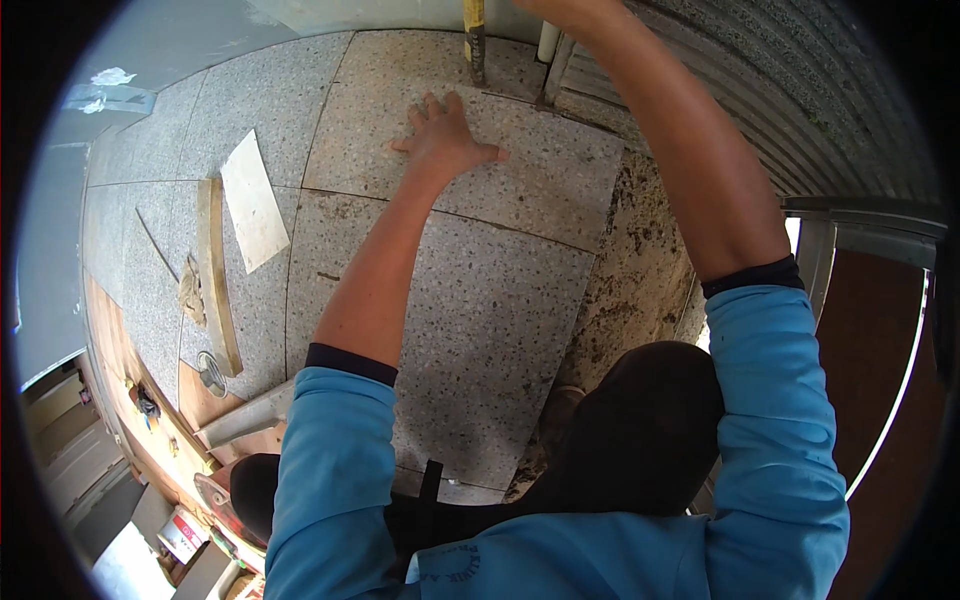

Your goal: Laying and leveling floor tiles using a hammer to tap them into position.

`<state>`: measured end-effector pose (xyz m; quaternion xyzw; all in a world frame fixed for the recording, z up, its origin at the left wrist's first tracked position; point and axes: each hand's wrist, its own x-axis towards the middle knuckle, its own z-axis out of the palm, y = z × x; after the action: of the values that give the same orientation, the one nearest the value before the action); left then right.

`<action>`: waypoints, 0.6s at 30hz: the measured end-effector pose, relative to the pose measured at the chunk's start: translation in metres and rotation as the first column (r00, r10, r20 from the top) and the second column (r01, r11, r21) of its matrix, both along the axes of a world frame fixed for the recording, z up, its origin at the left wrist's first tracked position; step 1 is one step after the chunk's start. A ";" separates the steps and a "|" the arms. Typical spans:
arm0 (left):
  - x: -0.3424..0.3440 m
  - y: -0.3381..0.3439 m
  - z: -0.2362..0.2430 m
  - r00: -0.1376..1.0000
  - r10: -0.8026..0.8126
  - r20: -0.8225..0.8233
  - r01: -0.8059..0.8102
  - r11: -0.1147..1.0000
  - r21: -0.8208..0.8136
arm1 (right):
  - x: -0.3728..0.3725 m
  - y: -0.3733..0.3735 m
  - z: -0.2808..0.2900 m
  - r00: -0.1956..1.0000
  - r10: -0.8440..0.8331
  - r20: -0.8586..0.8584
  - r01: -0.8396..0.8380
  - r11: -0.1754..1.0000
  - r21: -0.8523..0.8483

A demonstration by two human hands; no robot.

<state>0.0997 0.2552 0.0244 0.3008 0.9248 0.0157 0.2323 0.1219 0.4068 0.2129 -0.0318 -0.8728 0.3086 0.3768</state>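
My left hand (440, 142) lies flat with fingers spread on a speckled grey floor tile (540, 160) near the far wall. Its palm faces down and nothing is in it. My right arm reaches far forward, and only the edge of my right hand (562, 8) shows at the top of the picture; its fingers are out of sight. Near it stands an upright yellow and black pole (474, 42), its foot on the tiles. Whether the right hand touches the pole cannot be seen. Another speckled tile (480, 330) lies nearer, between my arms.
A rough bare strip (630, 265) borders the tiles beside a corrugated metal shutter (800, 110). To the left lie a white sheet (254, 200), a wooden strip (213, 275), a thin rod (155, 243), a crumpled rag (191, 292) and a metal bar (248, 416). A white-and-red bucket (183, 535) stands lower left.
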 end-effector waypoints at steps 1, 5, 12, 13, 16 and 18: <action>0.001 -0.001 0.001 1.000 0.003 0.021 -0.003 1.000 -0.007 | 0.002 -0.002 0.000 0.998 -0.019 0.055 0.021 0.999 -0.046; -0.001 -0.003 -0.004 1.000 -0.009 0.018 0.009 1.000 -0.001 | 0.006 -0.007 0.004 0.997 -0.061 0.039 0.065 0.991 -0.114; -0.004 -0.007 -0.018 0.993 -0.063 -0.098 0.065 0.998 0.023 | 0.074 -0.020 0.044 0.999 -0.043 -0.019 0.045 0.993 0.110; -0.008 -0.022 -0.029 0.993 -0.045 -0.105 0.048 0.998 0.029 | 0.095 -0.044 0.063 0.989 -0.063 0.135 0.066 0.998 -0.018; 0.004 -0.011 -0.028 0.991 -0.066 -0.117 0.070 0.997 0.027 | 0.165 -0.041 0.075 0.982 -0.186 0.042 0.173 0.962 0.212; 0.008 -0.030 -0.040 0.979 -0.111 -0.172 0.124 0.990 0.068 | 0.205 -0.038 0.095 0.974 -0.054 0.219 0.060 0.998 -0.022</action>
<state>0.1076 0.2252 -0.0158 0.3642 0.9203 0.0126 0.1421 0.3273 0.3684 0.3077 -0.0960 -0.9031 0.3046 0.2869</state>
